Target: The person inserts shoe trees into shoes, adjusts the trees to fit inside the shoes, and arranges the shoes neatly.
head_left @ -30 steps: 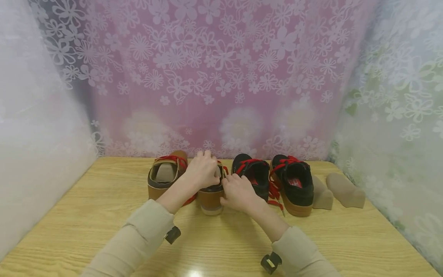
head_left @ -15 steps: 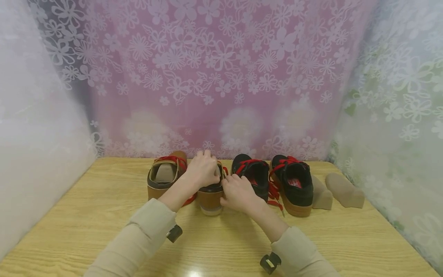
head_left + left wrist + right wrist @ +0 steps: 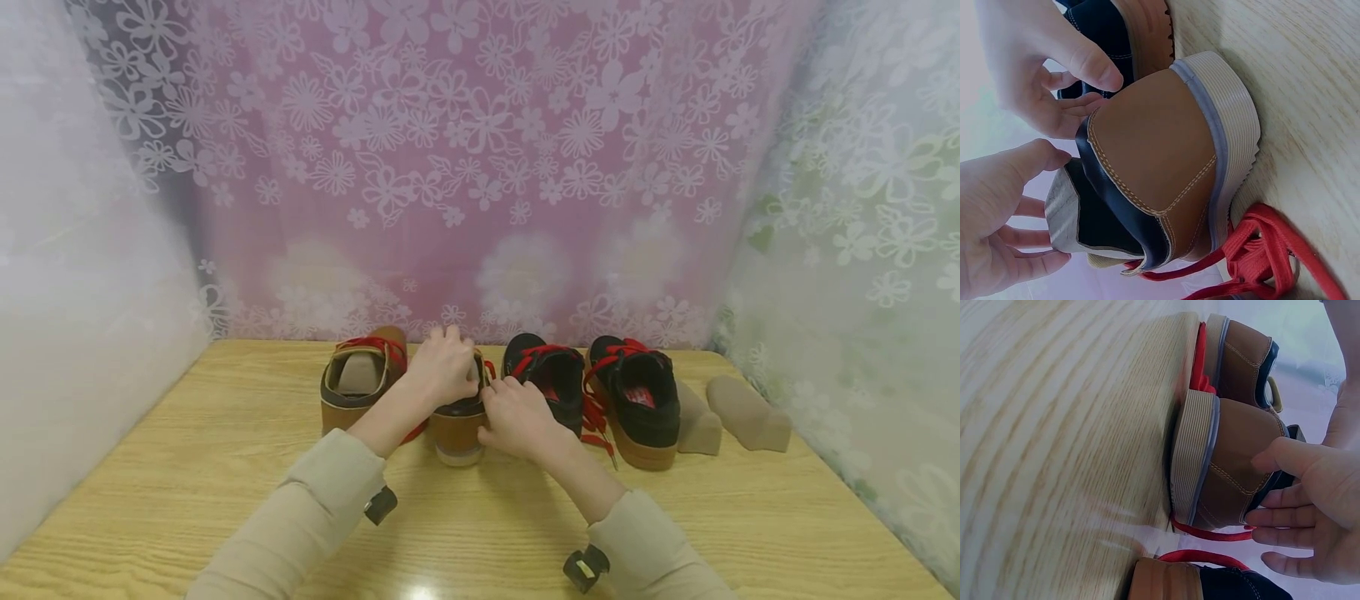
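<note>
Second from left in the head view is a brown shoe (image 3: 459,433) with a dark collar and red lace, its heel toward me. My left hand (image 3: 441,367) is over its opening. In the left wrist view, thumb and fingers grip the rim of a hollow, greyish-beige shoe insert (image 3: 1063,209) that stands partly out of the shoe. My right hand (image 3: 521,419) holds the shoe's right side; in the right wrist view its thumb lies on the heel leather and its fingers at the collar. The insert's lower part is hidden inside the shoe.
At left stands another brown shoe (image 3: 341,417) with a beige insert (image 3: 360,372) in it. To the right are two black shoes (image 3: 551,400) (image 3: 645,425) with red laces. Two loose beige inserts (image 3: 699,425) (image 3: 748,412) lie farther right on the wooden table (image 3: 480,533). Floral curtains (image 3: 480,208) surround the table.
My left forearm has shifted slightly to the right. Both hands keep their places at the brown shoe, and the other shoes have not moved.
</note>
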